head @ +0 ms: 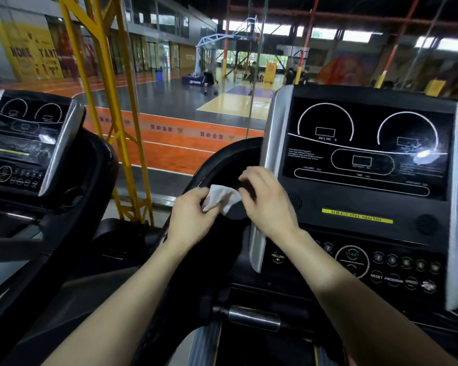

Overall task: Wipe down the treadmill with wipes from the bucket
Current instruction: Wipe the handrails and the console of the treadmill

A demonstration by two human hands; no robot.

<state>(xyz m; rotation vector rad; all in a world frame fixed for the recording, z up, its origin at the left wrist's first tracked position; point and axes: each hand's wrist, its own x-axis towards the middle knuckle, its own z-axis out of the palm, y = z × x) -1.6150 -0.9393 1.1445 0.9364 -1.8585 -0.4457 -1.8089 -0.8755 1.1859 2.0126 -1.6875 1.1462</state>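
In the middle of the frame I hold a white wipe (222,198) between both hands, in front of the treadmill's (315,215) black curved handrail (222,159). My left hand (193,215) has its fingers (208,207) curled round the wipe's left edge. My right hand (267,202) pinches the right edge with thumb and forefinger, its other fingers raised and loosely bent. The treadmill's dark screen (368,146) fills the right of the frame, with the button panel (381,262) below it. A second treadmill (24,143) stands at the left edge, and a basketball court (185,133) lies beyond.
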